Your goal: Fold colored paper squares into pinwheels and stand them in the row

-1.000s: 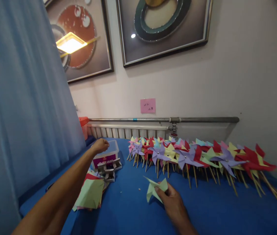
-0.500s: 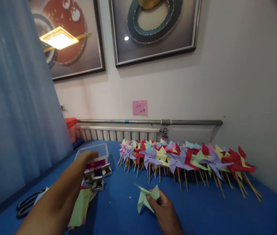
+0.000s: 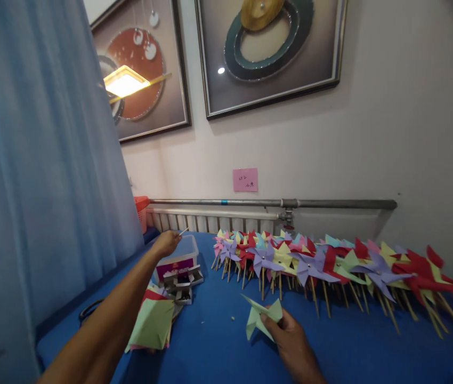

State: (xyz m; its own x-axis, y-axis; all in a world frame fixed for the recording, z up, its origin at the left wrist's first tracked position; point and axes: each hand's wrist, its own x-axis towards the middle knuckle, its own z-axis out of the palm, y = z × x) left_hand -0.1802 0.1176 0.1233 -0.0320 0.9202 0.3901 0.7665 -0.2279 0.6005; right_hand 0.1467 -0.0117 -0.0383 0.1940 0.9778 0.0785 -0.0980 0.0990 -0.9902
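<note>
My left hand (image 3: 166, 243) is stretched out over a clear plastic box (image 3: 181, 255) at the far left of the blue table (image 3: 342, 346), pinching a thin wooden stick (image 3: 183, 231) that points up and right. My right hand (image 3: 290, 336) rests low near the table's front and grips a folded light green paper pinwheel head (image 3: 261, 316). A long row of finished paper pinwheels (image 3: 330, 261) on sticks, in red, purple, yellow and green, lies along the back of the table.
A stack of coloured paper squares (image 3: 152, 322) lies at the left, with small open cardboard boxes (image 3: 182, 281) beside the plastic box. Scissors (image 3: 90, 308) lie by the curtain (image 3: 30, 186). A pipe (image 3: 274, 203), radiator and orange basket (image 3: 142, 209) line the wall.
My left hand drew back toward me, then reached out over the plastic box again and now holds a wooden stick. My right hand kept its grip on the green pinwheel head.
</note>
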